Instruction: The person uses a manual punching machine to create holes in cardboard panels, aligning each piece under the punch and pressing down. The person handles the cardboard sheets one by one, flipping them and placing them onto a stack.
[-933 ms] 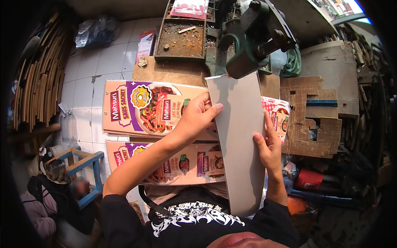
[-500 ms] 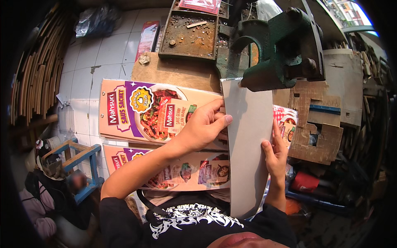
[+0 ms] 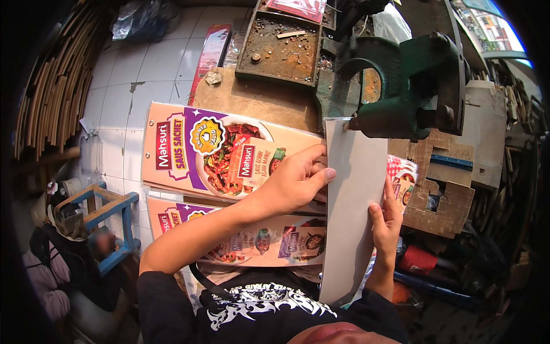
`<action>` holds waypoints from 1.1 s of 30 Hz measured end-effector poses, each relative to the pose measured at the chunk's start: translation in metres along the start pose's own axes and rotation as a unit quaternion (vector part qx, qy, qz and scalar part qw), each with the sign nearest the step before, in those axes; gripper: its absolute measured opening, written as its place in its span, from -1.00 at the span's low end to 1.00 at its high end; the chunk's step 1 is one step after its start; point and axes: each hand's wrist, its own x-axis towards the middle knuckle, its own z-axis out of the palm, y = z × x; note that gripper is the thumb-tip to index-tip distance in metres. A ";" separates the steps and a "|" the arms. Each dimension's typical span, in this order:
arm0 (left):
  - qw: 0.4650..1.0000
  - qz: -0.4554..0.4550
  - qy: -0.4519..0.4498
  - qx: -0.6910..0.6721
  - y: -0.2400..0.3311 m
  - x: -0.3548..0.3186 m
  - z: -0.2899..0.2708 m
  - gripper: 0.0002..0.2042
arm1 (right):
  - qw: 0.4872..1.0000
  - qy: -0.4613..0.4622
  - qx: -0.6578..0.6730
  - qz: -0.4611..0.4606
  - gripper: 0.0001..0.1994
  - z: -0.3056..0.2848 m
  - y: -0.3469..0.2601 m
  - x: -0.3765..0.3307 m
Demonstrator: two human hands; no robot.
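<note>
A long grey cardboard panel [image 3: 355,189] lies lengthwise in front of me, its far end beneath the green metal press [image 3: 389,80]. My left hand [image 3: 303,179] pinches its left edge with thumb and curled fingers. At the opposite edge, my right hand [image 3: 386,222] grips with the thumb on top and the fingers along the side, partly hidden. Left of the panel is a stack of printed peach and purple food signs [image 3: 172,186], with a metal eyelet at the left end. A second row of such signs [image 3: 275,261] lies nearer my body, partly behind my left forearm.
A rusty metal tray [image 3: 275,51] of small parts stands at the back beside the press, on a wooden board [image 3: 240,100]. Cut cardboard sheets [image 3: 452,200] are at the right. A blue-framed stool [image 3: 123,229] and a stack of brown boards [image 3: 57,80] stand left.
The view has shifted slightly, so the scene sits a little farther right in the picture. Both hands keep hold of the grey panel, whose far end stays at the press.
</note>
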 end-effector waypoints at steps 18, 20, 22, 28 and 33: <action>1.000 -0.005 -0.003 0.024 0.002 0.000 -0.001 -0.62 | 1.000 -0.003 -0.007 -0.006 -0.40 -0.003 0.003 0.000; 1.000 -0.009 0.001 0.026 0.000 0.001 -0.002 -0.63 | 1.000 -0.012 -0.001 0.018 -0.40 -0.003 0.003 0.000; 1.000 -0.003 0.004 0.006 -0.001 0.002 -0.002 -0.64 | 1.000 -0.011 0.001 0.016 -0.40 -0.003 0.005 0.001; 1.000 -0.013 0.002 0.018 -0.005 0.001 -0.005 -0.63 | 0.999 -0.007 -0.020 0.024 -0.40 -0.003 0.006 -0.001; 1.000 -0.004 -0.003 0.031 0.001 0.001 -0.001 -0.62 | 1.000 -0.009 -0.008 0.007 -0.41 -0.004 0.008 -0.001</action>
